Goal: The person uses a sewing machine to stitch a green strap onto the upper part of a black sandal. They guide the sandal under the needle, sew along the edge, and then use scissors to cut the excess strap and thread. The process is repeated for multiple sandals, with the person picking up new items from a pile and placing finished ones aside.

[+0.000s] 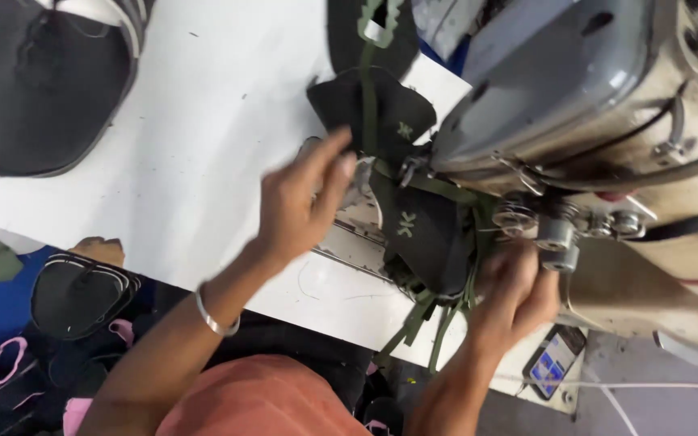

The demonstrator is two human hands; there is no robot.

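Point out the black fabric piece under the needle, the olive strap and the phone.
black fabric piece (426, 234), head view, on its middle panel.
olive strap (370, 105), head view, on its straight run.
phone (553, 362), head view, on its screen.

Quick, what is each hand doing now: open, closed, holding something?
Left hand: open, fingers spread, blurred, at the black fabric piece; no grip seen.
Right hand: curled by the green straps at the sewing machine; grip cannot be told.

Bare forearms, no sleeves; 1 silver bangle (216, 316) on left wrist; salmon-orange garment (260, 400) at lap.
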